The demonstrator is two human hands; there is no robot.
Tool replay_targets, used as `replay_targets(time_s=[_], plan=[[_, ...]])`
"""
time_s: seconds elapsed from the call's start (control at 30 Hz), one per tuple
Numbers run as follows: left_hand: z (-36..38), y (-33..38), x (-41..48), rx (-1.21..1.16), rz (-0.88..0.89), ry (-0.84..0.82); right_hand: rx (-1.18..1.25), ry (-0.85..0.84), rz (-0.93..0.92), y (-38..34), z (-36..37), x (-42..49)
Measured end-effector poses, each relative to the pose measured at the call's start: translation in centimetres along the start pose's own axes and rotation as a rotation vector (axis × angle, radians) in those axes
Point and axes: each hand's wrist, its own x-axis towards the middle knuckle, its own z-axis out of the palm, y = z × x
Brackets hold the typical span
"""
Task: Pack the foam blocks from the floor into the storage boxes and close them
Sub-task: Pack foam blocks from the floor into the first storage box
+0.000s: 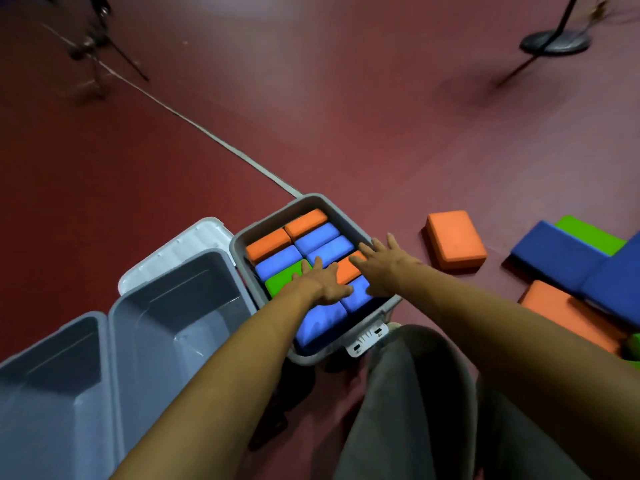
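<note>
Directly beneath left grip (323, 287), right grip (381, 268): foam blocks (317, 237) in box (238, 249).

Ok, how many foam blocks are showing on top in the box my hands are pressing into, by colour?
Orange blocks: 3
Blue blocks: 5
Green block: 1
Total: 9 visible in the storage box. The left hand covers part of the layer, so it may hide another.

Dark red floor (346, 116) fills scene. Blurred black tripod (91, 46) far left; round black stand base (556, 43) with slanting pole far right. Pale cable (194, 124) runs from tripod toward centre. Grey trouser leg (408, 410) near right
</note>
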Motion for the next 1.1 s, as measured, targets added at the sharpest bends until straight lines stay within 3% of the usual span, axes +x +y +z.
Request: replay_targets(time_s=[0.27, 0.5, 0.7, 0.93, 1.1], plan=[[-0.2, -3.4, -4.4, 0.04, 0.015, 0.017, -0.06, 0.019, 0.004, -3.8, -5.0, -3.6], [0.9, -6.2, -7.0, -0.013, -0.015, 0.035, -0.046, 0.036, -0.052, -7.9, -4.7, -4.6], [2.7, -7.5, -5.1, -0.07, -0.023, 0.026, -0.028, -0.015, -0.034, -8.9, -3.2, -4.0], [4.6, -8.4, -0.8, -0.229, -0.043, 0.135, -0.035, -0.078, -0.052, -7.6, -0.1, 0.2], [5.6, -10.0, 5.6, -0.237, -0.072, 0.222, 0.048, 0.007, -0.077, -6.3, 1.6, 8.0]])
